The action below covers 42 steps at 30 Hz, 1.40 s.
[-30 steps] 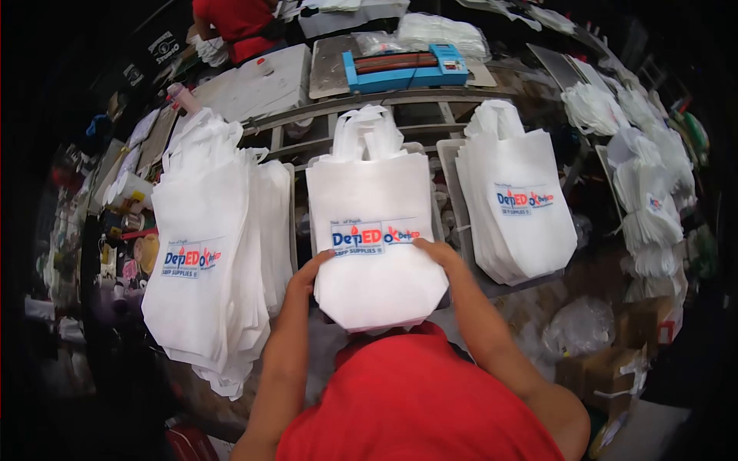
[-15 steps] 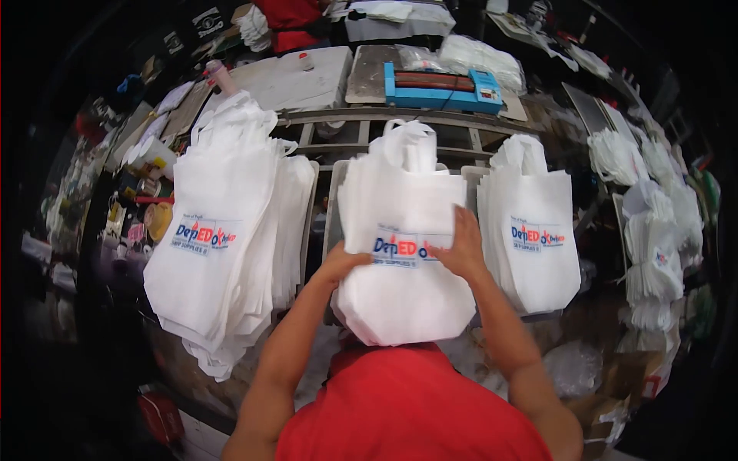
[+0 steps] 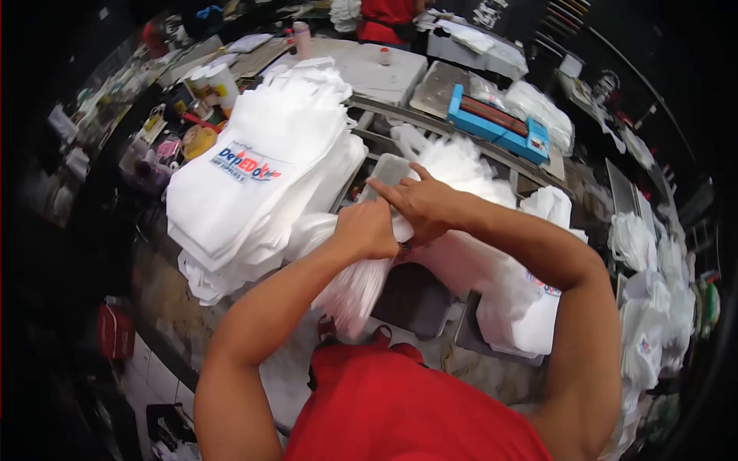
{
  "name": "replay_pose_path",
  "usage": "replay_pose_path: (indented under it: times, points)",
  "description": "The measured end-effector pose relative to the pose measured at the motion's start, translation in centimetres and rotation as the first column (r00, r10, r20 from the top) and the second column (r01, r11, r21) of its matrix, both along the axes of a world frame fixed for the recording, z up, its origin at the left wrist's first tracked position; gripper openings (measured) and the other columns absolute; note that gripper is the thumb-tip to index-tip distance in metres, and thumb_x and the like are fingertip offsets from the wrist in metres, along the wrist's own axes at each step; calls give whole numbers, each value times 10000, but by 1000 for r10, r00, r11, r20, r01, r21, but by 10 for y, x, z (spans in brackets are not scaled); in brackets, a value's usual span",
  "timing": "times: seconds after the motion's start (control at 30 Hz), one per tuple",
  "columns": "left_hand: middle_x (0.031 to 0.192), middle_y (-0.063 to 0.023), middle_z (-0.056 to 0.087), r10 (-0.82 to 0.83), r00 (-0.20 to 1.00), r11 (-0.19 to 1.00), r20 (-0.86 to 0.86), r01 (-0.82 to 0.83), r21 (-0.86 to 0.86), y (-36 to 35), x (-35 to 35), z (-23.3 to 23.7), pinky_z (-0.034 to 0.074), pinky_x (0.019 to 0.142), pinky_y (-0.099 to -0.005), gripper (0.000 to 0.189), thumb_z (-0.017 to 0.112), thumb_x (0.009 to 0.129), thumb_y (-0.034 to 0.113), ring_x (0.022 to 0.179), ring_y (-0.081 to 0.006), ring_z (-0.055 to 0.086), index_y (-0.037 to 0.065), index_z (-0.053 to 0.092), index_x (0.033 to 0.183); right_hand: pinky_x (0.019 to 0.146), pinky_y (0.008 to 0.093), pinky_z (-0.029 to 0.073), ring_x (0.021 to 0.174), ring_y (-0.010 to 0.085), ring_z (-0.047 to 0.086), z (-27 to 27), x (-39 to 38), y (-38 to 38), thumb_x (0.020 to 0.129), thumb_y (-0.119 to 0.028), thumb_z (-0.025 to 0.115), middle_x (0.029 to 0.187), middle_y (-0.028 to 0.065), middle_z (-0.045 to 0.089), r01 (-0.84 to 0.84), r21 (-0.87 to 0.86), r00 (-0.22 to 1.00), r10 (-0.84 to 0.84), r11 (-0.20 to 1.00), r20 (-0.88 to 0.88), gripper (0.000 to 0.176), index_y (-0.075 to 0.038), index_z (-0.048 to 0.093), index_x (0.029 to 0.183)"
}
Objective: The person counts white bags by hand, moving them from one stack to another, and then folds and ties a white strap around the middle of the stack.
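Observation:
A stack of white printed bags [image 3: 357, 284] is gathered at its middle, its ends fanned out on either side. My left hand [image 3: 369, 229] is a fist closed around the pinched part. Against it, my right hand [image 3: 421, 206] holds the bunch too, thumb and index finger sticking out while its other fingers curl out of sight. To the left lies a taller stack of the same bags [image 3: 254, 131], printed in blue and red. A further bag stack [image 3: 519, 319] is partly behind my right forearm. Below the bunch shows a dark board [image 3: 415, 296].
A blue machine with a roller [image 3: 498, 123] sits beyond the metal frame, near a pale tabletop [image 3: 361, 65]. Bottles and tubs [image 3: 219, 84] crowd the left. More bundled bags [image 3: 642, 338] stand at the right. A person in red [image 3: 380, 23] is at the back.
Both hands have come together and squeezed the middle stack, which was lying flat; it is now bunched and turned, with its print hidden. The view has swung left.

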<state>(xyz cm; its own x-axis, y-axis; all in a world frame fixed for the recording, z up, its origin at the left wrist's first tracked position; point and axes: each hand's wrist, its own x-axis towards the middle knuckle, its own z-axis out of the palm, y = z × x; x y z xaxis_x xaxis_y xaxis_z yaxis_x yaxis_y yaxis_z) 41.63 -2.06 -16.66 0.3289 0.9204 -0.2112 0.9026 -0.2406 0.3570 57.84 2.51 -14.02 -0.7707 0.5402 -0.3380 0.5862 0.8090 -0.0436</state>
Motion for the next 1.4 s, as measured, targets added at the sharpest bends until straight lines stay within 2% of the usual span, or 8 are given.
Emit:
replay_pose_path:
  times: [0.17, 0.5, 0.63, 0.77, 0.97, 1.13, 1.2, 1.4]
  points:
    - [958, -235, 712, -5, 999, 998, -52, 8, 65, 0, -12, -14, 568, 827, -435, 732, 825, 595, 272, 931, -365, 707, -102, 539, 1156, 1187, 547, 238, 1218, 398, 553, -60, 4, 1, 563, -391, 867, 1257, 246, 610, 91, 44, 910, -65, 995, -408, 1305, -1, 133, 1569]
    - [1142, -267, 666, -46, 999, 999, -20, 46, 23, -12, -8, -11, 526, 941, -446, 860, 833, 618, 302, 1070, -373, 667, -105, 468, 1283, 1058, 521, 364, 1147, 360, 608, -38, 1, -13, 534, -464, 882, 1144, 182, 650, 100, 27, 961, -89, 995, -260, 920, -35, 511, 1259]
    - [1471, -316, 392, -211, 962, 760, 175, 49, 648, -60, -33, 12, 231, 1188, -536, 888, 779, 771, 406, 1394, -436, 382, -86, 395, 1402, 1033, 500, 377, 1073, 346, 645, -9, 7, -18, 487, -460, 900, 1041, 151, 681, 224, 180, 967, -195, 958, -163, 805, -39, 588, 1098]
    - [1342, -289, 495, -573, 705, 464, 418, -141, 874, -168, -113, 66, 412, 1061, -483, 492, 664, 859, 182, 1245, -415, 513, -16, 488, 1274, 1000, 456, 425, 1031, 308, 653, 61, 43, -56, 519, -370, 913, 1021, 136, 685, 430, 251, 873, -329, 867, -360, 739, -44, 603, 1106]
    - [1011, -142, 608, -526, 643, 601, 556, -181, 779, -208, -121, -29, 464, 889, -422, 353, 776, 696, 97, 969, -335, 586, 61, 568, 979, 965, 321, 477, 1067, 206, 633, 185, 103, -164, 763, -243, 806, 1190, 127, 673, 681, 294, 566, -228, 671, -792, 615, -25, 580, 1292]
    - [1416, -272, 427, -539, 479, 654, 693, -281, 702, -102, -52, 64, 354, 1110, -468, 1154, 919, 653, 442, 1326, -419, 427, -71, 281, 1468, 961, 343, 486, 1027, 225, 647, 216, 143, -292, 908, -321, 697, 1148, 110, 680, 636, -108, -122, -38, 764, -992, 481, -26, 599, 1275]
    - [1518, -316, 322, -396, 182, 911, 900, 203, 359, -88, -31, 146, 327, 1154, -418, 1482, 938, 557, 556, 1412, -401, 359, -102, 45, 1539, 956, 343, 488, 1022, 224, 648, 209, 148, -342, 912, -327, 693, 1144, 110, 681, 647, -188, -266, -12, 739, -964, 481, -26, 599, 1275]
    - [1539, -396, 237, -738, -86, 409, 669, 732, 545, -132, 76, 234, 321, 1158, -302, 1462, 885, 582, 623, 1396, -397, 412, -174, 80, 1505, 941, 342, 494, 1009, 222, 651, 158, 160, -472, 922, -343, 683, 1134, 110, 683, 706, -417, -469, -63, 573, -881, 483, -24, 601, 1275]
